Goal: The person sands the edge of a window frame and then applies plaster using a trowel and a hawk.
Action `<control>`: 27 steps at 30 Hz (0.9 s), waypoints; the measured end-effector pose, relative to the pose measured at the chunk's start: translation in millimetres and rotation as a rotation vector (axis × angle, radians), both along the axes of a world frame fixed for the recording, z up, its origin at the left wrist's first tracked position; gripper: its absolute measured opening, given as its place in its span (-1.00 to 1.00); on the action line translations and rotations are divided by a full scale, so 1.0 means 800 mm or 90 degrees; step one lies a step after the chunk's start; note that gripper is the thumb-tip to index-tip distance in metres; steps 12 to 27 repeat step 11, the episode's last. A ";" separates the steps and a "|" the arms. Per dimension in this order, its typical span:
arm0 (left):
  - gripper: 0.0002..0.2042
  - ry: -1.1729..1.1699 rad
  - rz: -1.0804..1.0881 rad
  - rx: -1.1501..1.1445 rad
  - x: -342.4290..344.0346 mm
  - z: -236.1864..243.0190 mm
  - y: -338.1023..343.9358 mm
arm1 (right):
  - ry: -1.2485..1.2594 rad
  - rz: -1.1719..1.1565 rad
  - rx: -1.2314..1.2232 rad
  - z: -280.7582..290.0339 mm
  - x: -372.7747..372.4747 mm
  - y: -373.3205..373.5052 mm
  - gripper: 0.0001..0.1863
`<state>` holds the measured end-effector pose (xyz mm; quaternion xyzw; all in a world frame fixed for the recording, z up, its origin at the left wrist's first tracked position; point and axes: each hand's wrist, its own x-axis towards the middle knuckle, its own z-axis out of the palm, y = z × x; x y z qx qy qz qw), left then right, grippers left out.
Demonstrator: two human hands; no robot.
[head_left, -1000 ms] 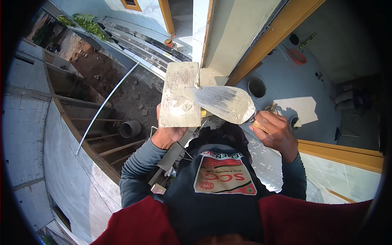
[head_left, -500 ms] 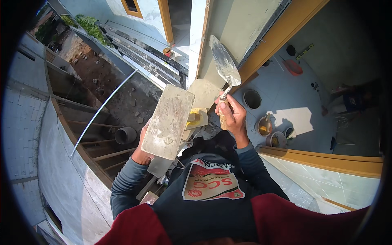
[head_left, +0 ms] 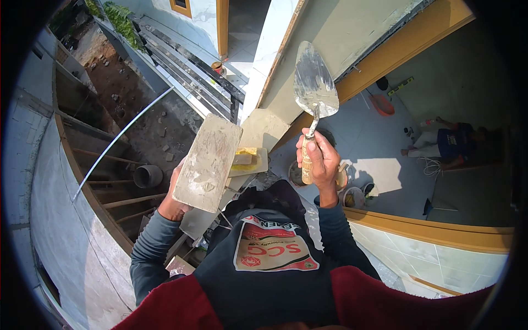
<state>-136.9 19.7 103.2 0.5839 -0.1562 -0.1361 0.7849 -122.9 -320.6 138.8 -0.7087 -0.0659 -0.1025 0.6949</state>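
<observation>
My left hand (head_left: 175,190) grips a rectangular, cement-smeared plastering float (head_left: 208,162) from behind. Its broad flat face is turned up, and the fingers and the handle are hidden beneath it. In my right hand (head_left: 323,159) is a pointed trowel (head_left: 315,82), held by its wooden handle with the blade pointing away from me. Grey mortar streaks the blade, which shows in front of the plastered wall (head_left: 283,91). A yellow float (head_left: 247,159) lies just right of the board in my left hand, on a pale ledge (head_left: 264,129).
On the right, beyond an orange-brown frame (head_left: 385,217), buckets (head_left: 352,197) stand on a tiled floor. Farther in, a person (head_left: 454,140) is near a coil of cable (head_left: 432,165). Black metal rails (head_left: 187,69) run at the upper left, above a drop with a round pot (head_left: 148,176).
The trowel blade has turned to show more of its broad face, and my right hand has moved slightly right. The float has shifted left as the whole view swung.
</observation>
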 end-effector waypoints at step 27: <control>-0.30 0.188 0.032 -0.068 0.000 -0.010 0.005 | 0.122 0.003 -0.023 -0.077 -0.001 0.010 -0.57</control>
